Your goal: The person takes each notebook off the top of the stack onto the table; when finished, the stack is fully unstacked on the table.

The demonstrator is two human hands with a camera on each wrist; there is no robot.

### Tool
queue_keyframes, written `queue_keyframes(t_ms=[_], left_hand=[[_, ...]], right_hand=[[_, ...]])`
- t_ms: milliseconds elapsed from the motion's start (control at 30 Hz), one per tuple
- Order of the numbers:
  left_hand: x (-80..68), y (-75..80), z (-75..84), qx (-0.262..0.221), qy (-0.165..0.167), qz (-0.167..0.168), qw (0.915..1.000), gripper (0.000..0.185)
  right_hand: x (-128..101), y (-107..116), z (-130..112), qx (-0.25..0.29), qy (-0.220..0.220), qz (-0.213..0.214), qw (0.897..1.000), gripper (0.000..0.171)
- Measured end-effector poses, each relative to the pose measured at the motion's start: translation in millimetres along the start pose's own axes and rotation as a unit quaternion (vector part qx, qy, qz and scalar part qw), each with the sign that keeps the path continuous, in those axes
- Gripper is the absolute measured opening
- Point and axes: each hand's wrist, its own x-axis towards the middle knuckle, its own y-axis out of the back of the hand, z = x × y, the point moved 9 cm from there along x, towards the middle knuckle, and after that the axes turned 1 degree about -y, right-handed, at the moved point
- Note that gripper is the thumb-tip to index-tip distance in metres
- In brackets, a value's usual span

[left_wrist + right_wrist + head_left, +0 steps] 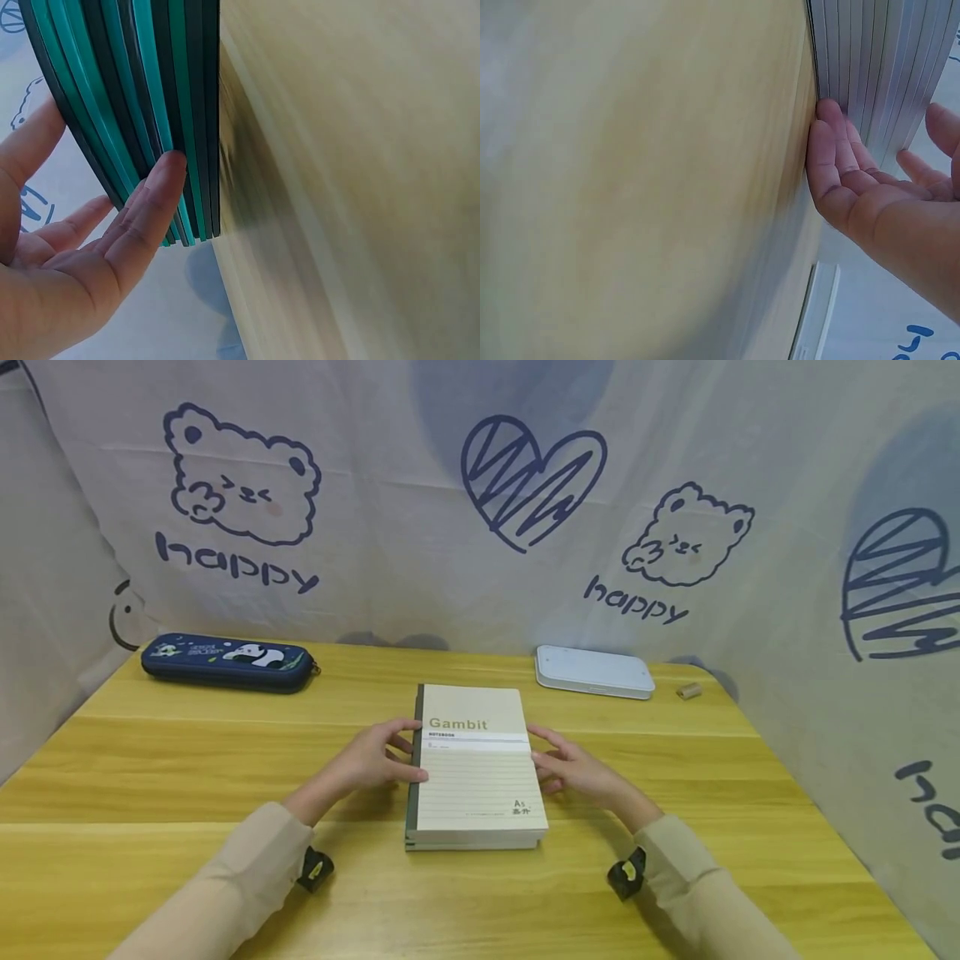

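A stack of notebooks (476, 768) lies in the middle of the wooden table (165, 777); the top cover is cream and reads "Gambit". My left hand (375, 760) touches the stack's left side, with straight fingers (161, 187) against the green spines (150, 90). On the other side, my right hand (573, 768) lies against the stack. Its straight fingers (832, 142) touch the white page edges (885, 67) down at the tabletop. Neither hand grips anything.
A dark blue panda pencil case (227, 661) lies at the back left. A flat white box (594, 672) and a small tan object (688, 691) sit at the back right. Printed cloth walls (480, 485) close off the back and both sides.
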Motion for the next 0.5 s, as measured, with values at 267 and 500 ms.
queue_keyframes(t_ms=[267, 500], left_hand=[[-2.6, 1.6, -0.7, -0.013, 0.013, -0.002, 0.9998, 0.077], [-4.4, 4.0, 0.7, -0.021, 0.017, -0.007, 0.9996, 0.074]], right_hand=[[1.1, -0.3, 3.5, 0.02, -0.01, -0.006, 1.0, 0.056], [2.1, -1.5, 6.4, 0.035, -0.016, -0.014, 0.999, 0.058]])
